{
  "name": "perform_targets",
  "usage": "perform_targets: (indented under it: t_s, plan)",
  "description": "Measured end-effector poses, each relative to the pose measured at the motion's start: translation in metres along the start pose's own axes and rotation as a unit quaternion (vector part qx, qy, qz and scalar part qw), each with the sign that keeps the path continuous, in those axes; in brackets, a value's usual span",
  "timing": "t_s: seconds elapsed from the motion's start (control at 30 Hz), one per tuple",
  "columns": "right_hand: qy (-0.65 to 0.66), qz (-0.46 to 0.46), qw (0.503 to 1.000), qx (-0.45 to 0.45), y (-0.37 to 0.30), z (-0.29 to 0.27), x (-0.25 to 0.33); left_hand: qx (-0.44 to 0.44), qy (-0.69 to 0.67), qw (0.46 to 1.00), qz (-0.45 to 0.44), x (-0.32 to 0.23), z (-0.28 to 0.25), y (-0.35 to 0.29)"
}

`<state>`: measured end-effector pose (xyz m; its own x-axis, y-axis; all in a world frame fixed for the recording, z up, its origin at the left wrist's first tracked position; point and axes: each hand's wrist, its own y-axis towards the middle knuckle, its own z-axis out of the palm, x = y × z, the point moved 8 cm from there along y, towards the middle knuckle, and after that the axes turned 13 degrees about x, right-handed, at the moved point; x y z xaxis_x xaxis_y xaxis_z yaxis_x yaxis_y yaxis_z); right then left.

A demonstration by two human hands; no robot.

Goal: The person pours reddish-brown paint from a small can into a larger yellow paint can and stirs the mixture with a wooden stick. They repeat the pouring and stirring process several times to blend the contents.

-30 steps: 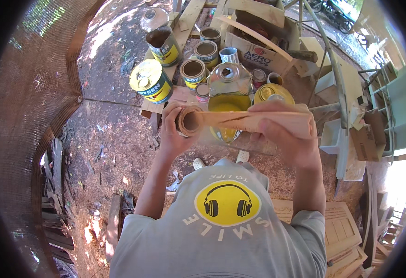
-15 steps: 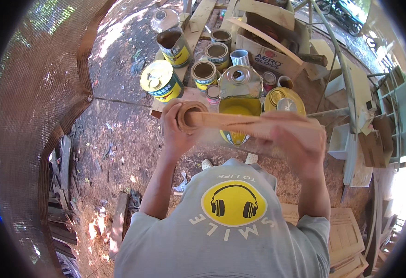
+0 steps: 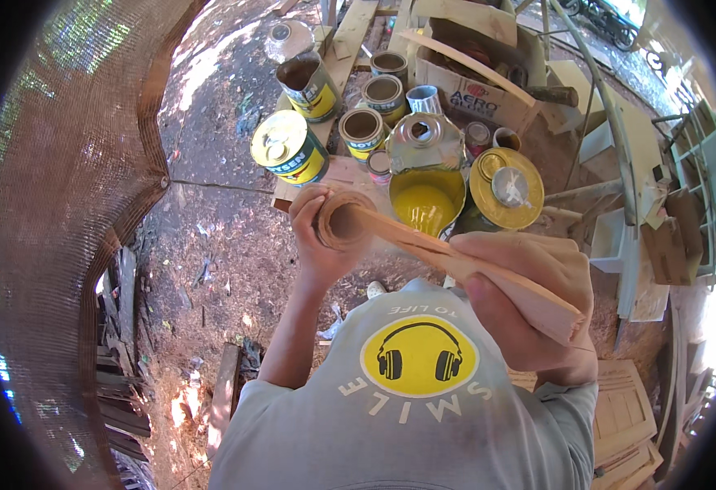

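Wooden, pale and spoon-shaped, the carved piece (image 3: 448, 257) lies between both hands in front of the person's chest, its round hollowed bowl toward the left and its long flat handle running out to the right. The left hand (image 3: 319, 237) is closed around the bowl end, fingers curled over its rim from behind and the thumb side below, so the hollow faces up toward the camera. The right hand (image 3: 529, 302) is wrapped about the wide end of the handle, fingers folded over the top face and the squared-off tip showing past them at the lower right. The piece is held in the air, above the dirt ground (image 3: 211, 245) and just on the near side of a cluster of paint tins.

Those tins stand on a low wooden board (image 3: 337, 171) beyond the hands: a yellow-labelled tin with a closed lid (image 3: 286, 147) at the board's left edge, an open tin with a brown inside (image 3: 361, 131) behind the bowl, a metal can with a round neck (image 3: 425, 140) in the middle, an open pot of yellow paint (image 3: 427, 200) just beyond the handle, and a tin with a yellow lid (image 3: 505, 186) to its right. A cardboard box (image 3: 476, 90) sits farther back. Brown mesh netting (image 3: 72, 163) curves along the left side
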<state>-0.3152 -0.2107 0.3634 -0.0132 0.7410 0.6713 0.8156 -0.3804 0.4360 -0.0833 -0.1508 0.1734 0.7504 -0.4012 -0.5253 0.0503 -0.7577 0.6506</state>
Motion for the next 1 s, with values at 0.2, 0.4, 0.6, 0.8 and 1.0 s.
perform_targets:
  t_s: [0.2,0.4,0.6,0.8,1.0]
  plan:
    - [0.132,0.035,0.99,-0.046,-0.005,-0.015,-0.035,-0.023,-0.006,1.0,0.014,-0.008,-0.01,0.001]
    - [0.107,0.084,0.988,-0.075,-0.014,-0.01,-0.032,-0.05,-0.011,0.999,0.011,-0.017,-0.019,0.001]
    - [-0.012,0.095,0.993,-0.075,-0.041,-0.042,0.008,-0.045,0.06,0.997,0.009,-0.017,-0.025,0.014]
    - [0.143,0.213,0.954,-0.155,-0.066,-0.048,-0.001,-0.065,0.061,0.996,-0.01,-0.007,-0.038,0.005]
    - [-0.017,-0.032,0.993,-0.11,-0.057,-0.049,0.009,-0.036,0.088,0.995,0.003,-0.02,-0.034,0.015]
